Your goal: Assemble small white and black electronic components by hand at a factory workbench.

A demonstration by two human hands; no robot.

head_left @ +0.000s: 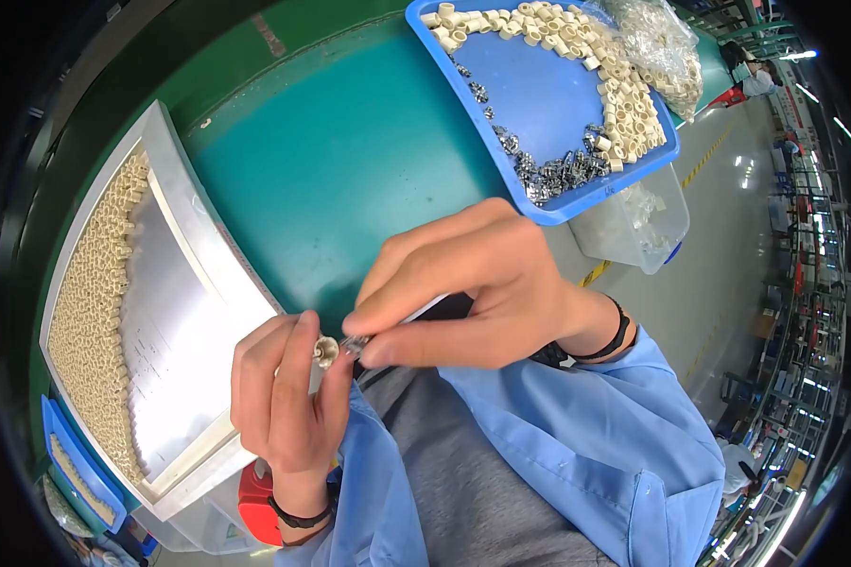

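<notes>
Between thumb and fingers, my left hand grips a small cream-coloured socket, its hollow opening showing. My right hand pinches a small shiny metal clip between thumb and forefinger. Clip and socket are close together at the fingertips; whether they touch, I cannot tell. Both hands are above the near edge of the green table, in front of my body.
A blue tray holds loose cream sockets and metal clips. At left, a metal-framed tray carries rows of cream pieces. Plastic bags, a clear bin and a smaller blue tray stand around.
</notes>
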